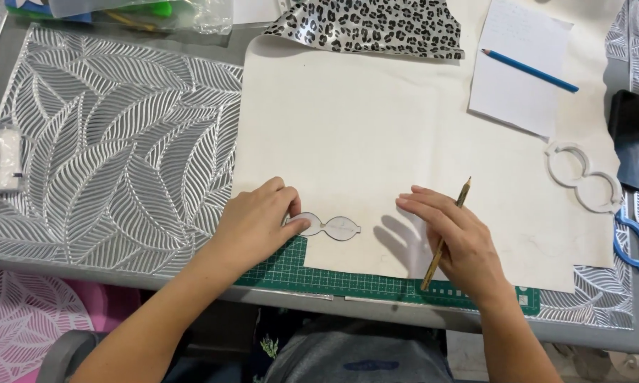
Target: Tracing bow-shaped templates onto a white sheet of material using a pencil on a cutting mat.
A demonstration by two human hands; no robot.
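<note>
A cream sheet (376,142) is lying across the middle of the frame, overlapping a green cutting mat (348,280) along the lower edge. A clear template (330,227), shaped like two joined ovals, is resting flat on the sheet's lower left part, its long axis running left to right. The left hand (252,223) is sitting at the template's left end, fingers together, the thumb pressing down on that end. The right hand (454,241) is hovering lower centre-right, well apart from the template, fingers loosely extended and gripping a pencil (447,234). The pencil is slanting from lower left to upper right; which end carries the point is hard to make out.
</note>
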